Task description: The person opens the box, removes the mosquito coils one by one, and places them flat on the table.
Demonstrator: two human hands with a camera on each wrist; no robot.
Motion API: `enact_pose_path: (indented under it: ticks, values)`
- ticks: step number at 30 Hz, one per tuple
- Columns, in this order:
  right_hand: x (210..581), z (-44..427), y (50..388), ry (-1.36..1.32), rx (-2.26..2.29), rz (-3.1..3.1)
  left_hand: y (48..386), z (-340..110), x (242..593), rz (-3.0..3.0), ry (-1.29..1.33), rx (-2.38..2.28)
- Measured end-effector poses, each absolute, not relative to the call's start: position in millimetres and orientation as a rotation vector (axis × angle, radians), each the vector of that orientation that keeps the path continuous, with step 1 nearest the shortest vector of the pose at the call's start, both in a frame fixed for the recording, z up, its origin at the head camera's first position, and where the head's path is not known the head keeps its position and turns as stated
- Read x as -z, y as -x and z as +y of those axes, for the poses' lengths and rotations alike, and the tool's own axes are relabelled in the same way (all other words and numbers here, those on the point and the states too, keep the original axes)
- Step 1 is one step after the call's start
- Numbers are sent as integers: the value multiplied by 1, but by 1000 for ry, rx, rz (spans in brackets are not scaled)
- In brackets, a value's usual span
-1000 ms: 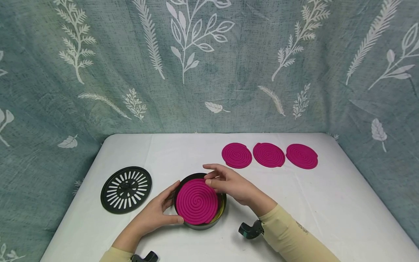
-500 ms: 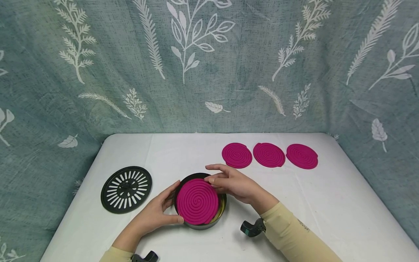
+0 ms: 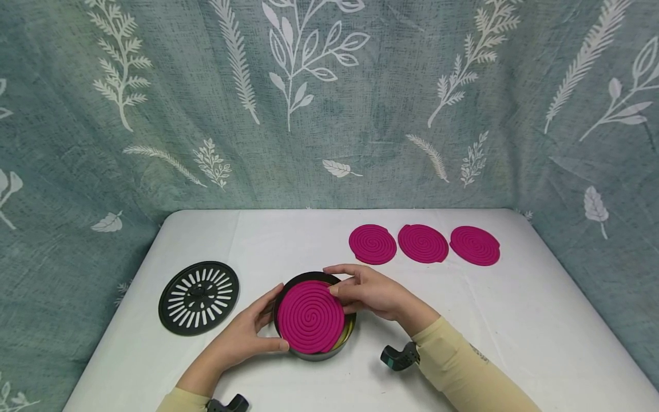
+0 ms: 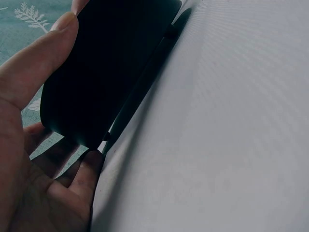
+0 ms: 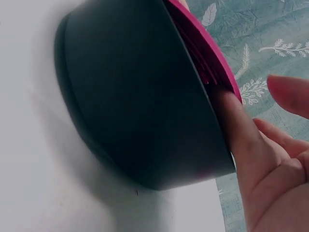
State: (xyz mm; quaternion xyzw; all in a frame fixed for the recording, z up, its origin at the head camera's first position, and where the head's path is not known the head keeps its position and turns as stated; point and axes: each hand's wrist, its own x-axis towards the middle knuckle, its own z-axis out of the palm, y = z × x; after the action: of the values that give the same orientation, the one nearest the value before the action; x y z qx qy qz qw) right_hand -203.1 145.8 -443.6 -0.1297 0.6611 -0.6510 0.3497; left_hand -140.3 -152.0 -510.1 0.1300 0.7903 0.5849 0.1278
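A round black mosquito coil holder (image 3: 315, 357) stands at the middle of the table, its dark side filling much of both wrist views. A magenta mosquito coil (image 3: 309, 317) lies over its opening, off to the left and partly above the rim. My left hand (image 3: 247, 335) grips the holder from the left, thumb at the front and fingers behind. My right hand (image 3: 373, 292) is at the coil's upper right edge, a finger under it inside the holder and the thumb over its edge. Whether the thumb touches the coil is unclear.
Several more things lie flat: a black slotted lid (image 3: 198, 298) at the left, and at the back right three magenta coils, the left coil (image 3: 373, 244), the middle coil (image 3: 423, 244) and the right coil (image 3: 475, 246). A patterned curtain (image 3: 329, 143) hangs behind the white table (image 3: 463, 355).
My right hand has shifted slightly right and toward me, its fingers closing in at the coil's edge. The coil has moved very slightly right. My left hand and the holder have stayed in place.
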Motion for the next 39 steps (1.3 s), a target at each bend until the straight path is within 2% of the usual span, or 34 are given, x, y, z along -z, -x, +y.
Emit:
enact_pose_path:
  ticks: [16,39]
  values:
    - [448,148,198,378,1543,1856,140,-152,509,2305,-347,-1669]
    - [452,149,196,293,1645,1822,141,-152,510,2316,-363,-1673]
